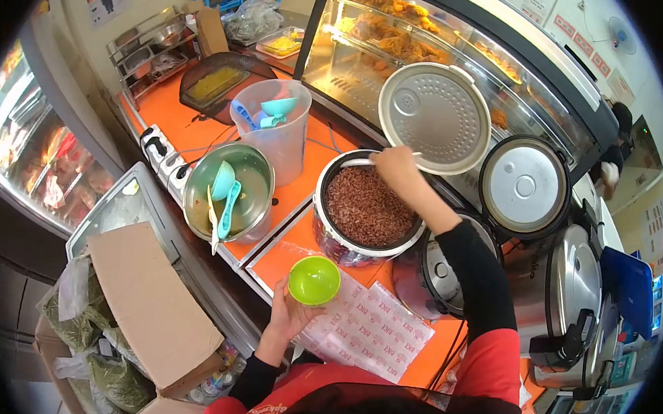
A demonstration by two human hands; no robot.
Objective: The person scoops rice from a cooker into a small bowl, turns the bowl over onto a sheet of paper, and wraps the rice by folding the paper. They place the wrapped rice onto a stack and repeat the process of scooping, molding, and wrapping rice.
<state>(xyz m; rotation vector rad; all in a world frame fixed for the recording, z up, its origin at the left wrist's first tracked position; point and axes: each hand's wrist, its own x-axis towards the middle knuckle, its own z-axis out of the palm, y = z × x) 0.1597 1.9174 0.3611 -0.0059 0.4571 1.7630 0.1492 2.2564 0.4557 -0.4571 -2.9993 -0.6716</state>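
My left hand is closed around the side of a small lime-green bowl, which is tilted so that its bare inside faces me. An open rice cooker stands beyond it, filled with reddish-brown cooked rice. Over the cooker's far rim, my right hand is closed on a white utensil that looks like a rice paddle; the grip hides part of it. The cooker's raised lid is just behind that hand. Printed wrapping paper lies on the orange counter below the bowl.
Left of the cooker are a steel pot with a turquoise ladle and a clear plastic jug. More cookers crowd the right. A glass food display stands behind; a cardboard box is at lower left.
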